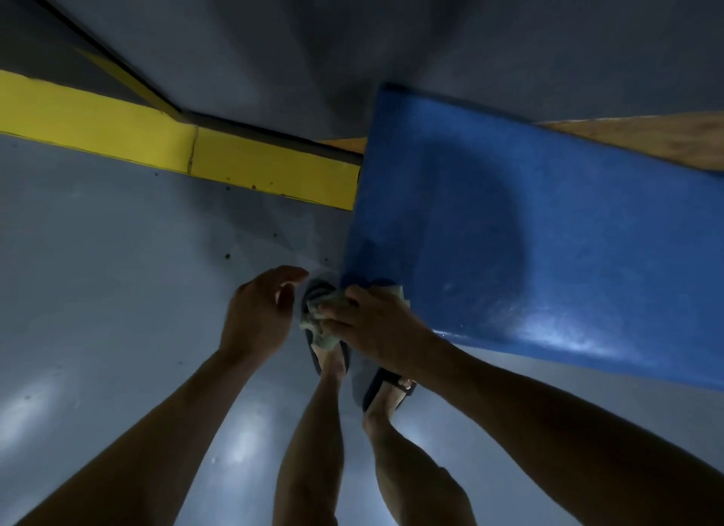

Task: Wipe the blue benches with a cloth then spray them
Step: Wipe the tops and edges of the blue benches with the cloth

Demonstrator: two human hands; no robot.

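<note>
Cloth (322, 317) bunched under right-hand grip (376, 327) at bench (529, 227) corner

The blue tabletop (548, 227) reaches from the right edge toward the middle of the view, its smooth top showing a darker rounded patch at its centre and a pale sheen along the near edge. A crumpled greenish cloth (327, 314) lies against its near left corner, half on the surface and half hanging past the edge. The grey floor (117, 290) spreads below and to the left, with soft patches of reflected light and a few small dark specks. A yellow painted band (176, 149) crosses the floor and ends at the tabletop's left side. Two feet in dark sandals (386, 388) stand on the floor just beside that near corner.
</note>
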